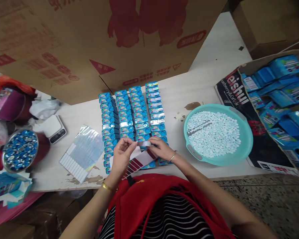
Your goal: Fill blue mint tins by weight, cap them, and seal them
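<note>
Small shiny silver sticker strip [144,143] lying crosswise at frame centre, long axis left-right (holographic sheen), left hand [122,156] and right hand [161,148] pinching its ends

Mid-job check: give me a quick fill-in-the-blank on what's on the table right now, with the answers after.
1. Both hands, left hand and right hand, pinch a small silver ____ between them.
2. The teal basin holds small ____ tablets.
3. The blue tins stand in ____ rows on the table.
4. The digital scale lies on the person's ____ side.

Missing words: strip; white; four; left
</note>
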Motion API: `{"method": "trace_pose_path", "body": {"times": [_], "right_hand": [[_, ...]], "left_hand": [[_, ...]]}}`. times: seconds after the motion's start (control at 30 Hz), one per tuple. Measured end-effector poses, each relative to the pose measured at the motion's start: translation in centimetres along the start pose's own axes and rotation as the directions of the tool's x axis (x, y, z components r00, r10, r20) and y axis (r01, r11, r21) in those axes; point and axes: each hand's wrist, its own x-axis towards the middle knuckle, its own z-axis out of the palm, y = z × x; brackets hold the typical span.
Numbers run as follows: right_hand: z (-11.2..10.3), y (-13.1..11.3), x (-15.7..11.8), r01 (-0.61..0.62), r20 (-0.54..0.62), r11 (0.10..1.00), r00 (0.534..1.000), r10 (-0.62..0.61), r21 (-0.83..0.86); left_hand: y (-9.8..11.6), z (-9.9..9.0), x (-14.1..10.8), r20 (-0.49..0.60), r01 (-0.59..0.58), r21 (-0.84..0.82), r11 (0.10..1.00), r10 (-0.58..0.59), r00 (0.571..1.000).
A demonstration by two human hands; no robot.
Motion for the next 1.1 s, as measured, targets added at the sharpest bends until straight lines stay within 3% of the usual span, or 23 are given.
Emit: {"method": "trace_pose_path", "body": {"times": [0.13,0.23,0.33,0.4,0.53,0.7,0.93,1.1], "right_hand": [[-0.5,-1.3,-0.8,-0.055,-0.269,0.97,0.956,0.119,0.236],[-0.9,-0.8,-1.1,-0.075,-0.387,0.946,0.9,0.201,0.317],[-2.1,0.7,-0.9,-0.106,-0.463,0.969,0.863,0.202,0.224],[-3.3,1.9,-0.5,-0.202,-0.499,0.979,0.847,0.185,0.02],[-5.7,3.9,1.0,-0.329,-0.487,0.889,0.861,0.144,-0.319],[-6.9,5.7,2.9,-0.355,-0.451,0.825,0.882,0.139,-0.44],[-6.8,7.3,3.6,-0.375,-0.426,0.781,0.891,0.155,-0.5],[-5.7,7.9,2.7,-0.378,-0.489,0.818,0.861,0.139,-0.433]], "left_hand": [[-1.2,2.5,3.2,-0.002,0.042,-0.114,0.993,-0.043,0.999],[-2.4,4.6,4.7,0.043,0.057,-0.118,0.991,-0.053,0.998],[-3.8,6.5,6.2,0.088,0.018,0.039,0.999,-0.022,0.996],[-4.7,7.7,7.4,0.105,-0.028,0.164,0.986,0.01,0.994],[-5.8,9.7,9.6,0.082,-0.082,0.309,0.948,0.06,0.995],[-6.4,11.2,10.8,0.003,-0.098,0.479,0.872,0.11,0.994],[-6.5,12.1,10.8,0.016,-0.103,0.714,0.693,0.13,0.991],[-6.2,11.9,10.9,-0.056,-0.032,0.744,0.668,0.11,0.992]]}}
